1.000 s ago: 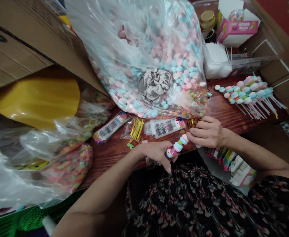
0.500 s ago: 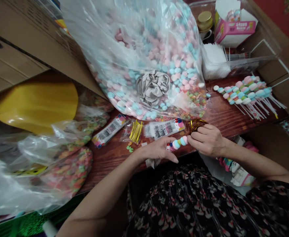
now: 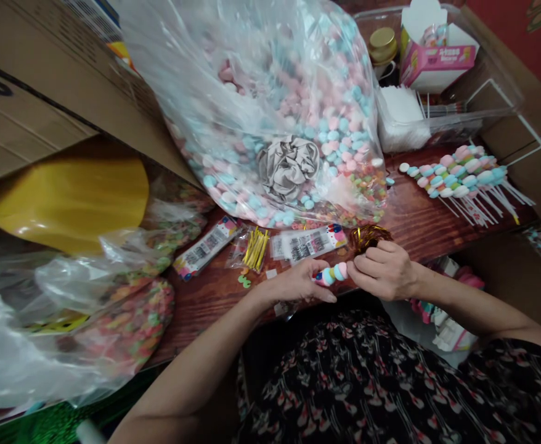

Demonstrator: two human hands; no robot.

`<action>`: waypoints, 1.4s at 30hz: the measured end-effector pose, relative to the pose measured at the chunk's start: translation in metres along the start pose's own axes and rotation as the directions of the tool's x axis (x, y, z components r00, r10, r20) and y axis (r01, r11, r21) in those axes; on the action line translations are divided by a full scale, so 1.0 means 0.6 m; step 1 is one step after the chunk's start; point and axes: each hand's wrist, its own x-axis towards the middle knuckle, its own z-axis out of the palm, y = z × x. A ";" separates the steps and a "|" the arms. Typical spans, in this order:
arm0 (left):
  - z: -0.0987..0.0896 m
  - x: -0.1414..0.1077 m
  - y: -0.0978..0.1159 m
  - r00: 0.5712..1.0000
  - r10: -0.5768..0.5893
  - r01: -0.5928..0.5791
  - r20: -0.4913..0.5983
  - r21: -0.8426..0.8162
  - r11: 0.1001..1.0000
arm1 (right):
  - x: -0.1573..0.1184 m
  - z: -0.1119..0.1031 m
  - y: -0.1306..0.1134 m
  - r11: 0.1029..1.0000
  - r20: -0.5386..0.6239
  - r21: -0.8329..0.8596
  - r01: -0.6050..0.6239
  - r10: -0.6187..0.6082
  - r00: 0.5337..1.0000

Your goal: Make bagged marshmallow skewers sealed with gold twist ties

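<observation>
Just past the table's front edge, a marshmallow skewer in pink, blue and yellow-green spans the gap between my hands. My left hand is closed round its left end, where a printed clear bag shows at the fingers. At the other end, the curled fingers of my right hand pinch the skewer; the exact grip point is hidden. A bundle of shiny gold twist ties lies directly behind my right hand. Flat printed bags rest on the table behind my left hand.
A huge clear bag of marshmallows covers the table's back, with a grey scrunched cloth on it. Finished skewers are piled at right, below a clear plastic bin. Bagged gummies and a cardboard box stand left.
The skewer has slid a little leftward into my left hand, showing less of its sweets. My right hand stays at its right end, with its fingers slightly shifted.
</observation>
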 end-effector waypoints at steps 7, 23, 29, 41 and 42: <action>-0.005 -0.004 0.006 0.998 -0.048 0.048 0.046 0.005 0.999 | 0.002 0.003 -0.005 1.000 -0.008 -0.022 0.016 -0.016 1.000; 0.025 -0.105 0.037 0.366 0.798 -0.346 -0.479 0.726 0.594 | -0.017 0.071 -0.031 0.581 -0.056 0.565 -0.585 0.735 0.676; 0.026 -0.044 -0.009 0.579 0.334 -0.632 -0.744 -0.150 0.760 | 0.007 0.104 -0.067 0.356 -0.037 0.765 -0.537 0.856 0.516; -0.011 -0.003 0.047 0.540 0.424 -0.807 -0.727 -0.303 0.508 | 0.046 0.120 -0.081 0.087 0.225 0.857 -0.509 0.823 0.521; -0.013 -0.004 0.043 0.557 0.418 -0.793 -0.718 -0.309 0.526 | 0.049 0.121 -0.081 -0.106 0.366 0.876 -0.470 0.781 0.506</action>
